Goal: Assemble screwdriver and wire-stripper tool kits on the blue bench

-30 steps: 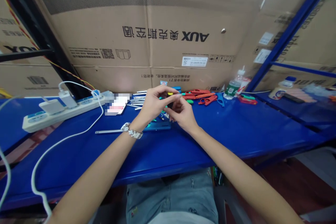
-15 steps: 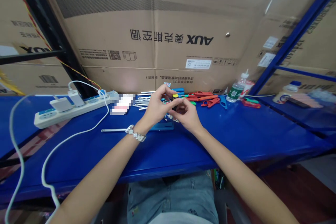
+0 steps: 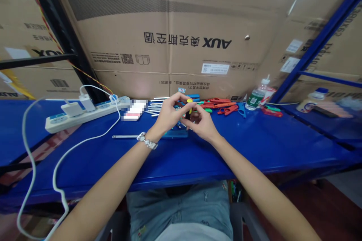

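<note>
Both my hands meet above the desk, around a short black-and-yellow handle [image 3: 188, 109] that looks like a stubby screwdriver's. Its yellow end points up; the lower end is hidden by fingers. My left hand [image 3: 170, 112], with a silver bracelet watch [image 3: 147, 142] at the wrist, is curled with thumb and fingers closed at the handle. From the right, my right hand [image 3: 204, 122] pinches its black part. Just under the hands lie small parts too covered to name and a flat blue tool [image 3: 175, 134]. A silver rod [image 3: 124, 136] lies left of that tool.
Behind the hands are several silver rods [image 3: 154, 113], red clamps [image 3: 226, 107] and a blue clamp [image 3: 241, 110]. A power strip [image 3: 85, 118] with white cables stands left, beside a blurred phone-like object [image 3: 135, 110]. Right stands a bottle [image 3: 254, 98]. Cardboard [image 3: 186, 15] walls the back.
The handle's yellow end now shows more fully and stands more upright between my fingers. My hands stay together in nearly the same place; the camera view has shifted slightly.
</note>
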Motion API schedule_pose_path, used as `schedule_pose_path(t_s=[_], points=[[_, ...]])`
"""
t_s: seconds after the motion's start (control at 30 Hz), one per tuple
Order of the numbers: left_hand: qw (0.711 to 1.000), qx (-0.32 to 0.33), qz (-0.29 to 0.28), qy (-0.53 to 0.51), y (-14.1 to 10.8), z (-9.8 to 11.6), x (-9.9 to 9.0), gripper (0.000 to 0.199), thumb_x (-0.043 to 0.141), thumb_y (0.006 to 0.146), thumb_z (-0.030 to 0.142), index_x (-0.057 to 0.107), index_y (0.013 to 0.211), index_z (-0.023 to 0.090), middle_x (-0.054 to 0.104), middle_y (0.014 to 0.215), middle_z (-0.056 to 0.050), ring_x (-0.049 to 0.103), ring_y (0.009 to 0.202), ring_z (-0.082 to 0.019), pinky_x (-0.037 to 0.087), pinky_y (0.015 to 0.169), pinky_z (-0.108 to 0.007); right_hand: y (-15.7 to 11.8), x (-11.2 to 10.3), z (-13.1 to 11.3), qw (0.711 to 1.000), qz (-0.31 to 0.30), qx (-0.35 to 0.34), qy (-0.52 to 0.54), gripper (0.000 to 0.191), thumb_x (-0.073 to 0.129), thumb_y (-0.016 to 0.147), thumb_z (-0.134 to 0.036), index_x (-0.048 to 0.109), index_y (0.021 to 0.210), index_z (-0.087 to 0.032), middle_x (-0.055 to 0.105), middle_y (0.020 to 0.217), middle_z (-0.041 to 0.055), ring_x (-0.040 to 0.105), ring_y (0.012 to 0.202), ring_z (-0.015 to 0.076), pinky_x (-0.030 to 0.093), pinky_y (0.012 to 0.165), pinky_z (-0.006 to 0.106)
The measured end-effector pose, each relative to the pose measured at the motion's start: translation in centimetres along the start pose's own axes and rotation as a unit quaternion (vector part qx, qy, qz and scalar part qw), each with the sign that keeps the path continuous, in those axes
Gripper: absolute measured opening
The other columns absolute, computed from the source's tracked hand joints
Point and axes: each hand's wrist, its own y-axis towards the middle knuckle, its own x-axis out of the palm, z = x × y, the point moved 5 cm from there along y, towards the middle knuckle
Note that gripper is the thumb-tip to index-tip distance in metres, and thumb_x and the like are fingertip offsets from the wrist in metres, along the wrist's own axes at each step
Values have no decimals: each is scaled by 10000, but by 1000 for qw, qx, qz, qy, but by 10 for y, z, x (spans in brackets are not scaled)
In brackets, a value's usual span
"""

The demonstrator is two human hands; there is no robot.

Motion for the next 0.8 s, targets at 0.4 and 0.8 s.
schedule_pose_path(t_s=[0.4, 0.8], points=[[996, -23, -84, -29, -2, -2, -1, 246, 605, 957, 432, 658, 1050, 212, 711, 1008, -82, 676, 908, -189, 539, 703, -289, 2, 3, -5, 994, -107, 27, 19, 393, 651, 879, -590, 624, 908, -199, 739, 817, 63, 632, 632, 174, 486, 489, 278], [997, -15, -76, -27, -4, 0, 1, 319, 481, 1018, 468, 635, 1187, 245, 715, 1126, -95, 680, 961, -187, 552, 791, -322, 2, 3, -3, 997, -61, 22, 41, 348, 695, 860, -549, 609, 876, -212, 721, 790, 33, 652, 626, 174, 543, 606, 328]])
